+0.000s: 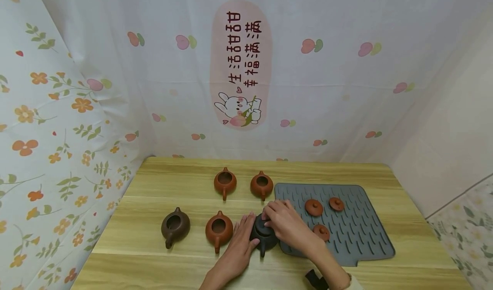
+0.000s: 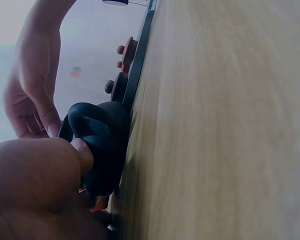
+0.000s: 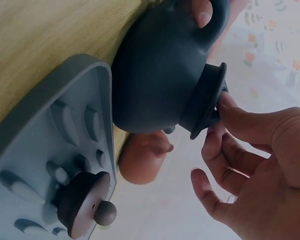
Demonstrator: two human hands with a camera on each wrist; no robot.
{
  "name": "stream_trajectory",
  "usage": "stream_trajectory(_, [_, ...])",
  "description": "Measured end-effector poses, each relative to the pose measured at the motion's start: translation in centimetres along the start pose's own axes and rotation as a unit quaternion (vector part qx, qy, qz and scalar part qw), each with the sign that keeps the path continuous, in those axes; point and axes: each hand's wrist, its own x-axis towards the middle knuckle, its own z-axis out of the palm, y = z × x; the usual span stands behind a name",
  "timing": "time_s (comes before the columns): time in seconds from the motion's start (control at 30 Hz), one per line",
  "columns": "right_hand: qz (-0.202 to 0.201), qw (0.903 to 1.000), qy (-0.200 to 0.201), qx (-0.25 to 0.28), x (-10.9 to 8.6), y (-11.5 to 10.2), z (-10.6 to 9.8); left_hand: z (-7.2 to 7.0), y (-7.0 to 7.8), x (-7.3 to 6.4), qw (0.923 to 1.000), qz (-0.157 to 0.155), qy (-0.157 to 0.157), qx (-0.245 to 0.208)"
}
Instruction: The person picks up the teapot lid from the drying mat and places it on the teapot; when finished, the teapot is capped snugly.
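Observation:
A black teapot (image 1: 266,242) stands on the table between both hands. My left hand (image 1: 239,248) holds its left side, the thumb (image 2: 84,156) on the body beside the loop handle (image 2: 92,114). Above it my right hand (image 1: 289,225) pinches the knob of a black lid (image 3: 206,100) between thumb and fingers. In the right wrist view the lid sits at the pot's mouth, with part of its neck showing above the body. The fingers hide most of the knob.
Three reddish teapots (image 1: 218,225) and a dark brown one (image 1: 181,225) stand lidless to the left and behind. On the grey mat (image 1: 358,238) lie three reddish lids (image 1: 313,207) and a dark brown lid (image 3: 85,202). A black object (image 1: 316,280) is by the right forearm.

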Motion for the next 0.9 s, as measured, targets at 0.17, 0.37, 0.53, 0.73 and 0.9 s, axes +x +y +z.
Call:
stream_trajectory(0.17, [-0.005,1.0000,-0.008,0.001,0.18,-0.05,-0.05,0.13,-0.32,0.10,1.0000,0.001,0.001,0.009])
stream_trajectory(0.37, [-0.010,0.9997,-0.022,0.004,0.41,-0.17,-0.06,0.16,-0.42,0.13,1.0000,-0.003,-0.001,0.003])
stream_trajectory(0.53, [-0.017,0.9996,-0.021,-0.002,0.44,-0.18,0.12,0.16,-0.39,0.15,1.0000,-0.002,0.001,0.004])
stream_trajectory(0.73, [-0.020,0.9994,-0.023,-0.013,0.31,-0.19,0.34,-0.08,0.05,0.13,1.0000,-0.005,-0.001,0.003])
stream_trajectory(0.9, [-0.020,0.9994,-0.022,-0.019,0.17,-0.21,0.46,-0.21,0.32,0.00,0.9999,-0.008,-0.006,-0.002])
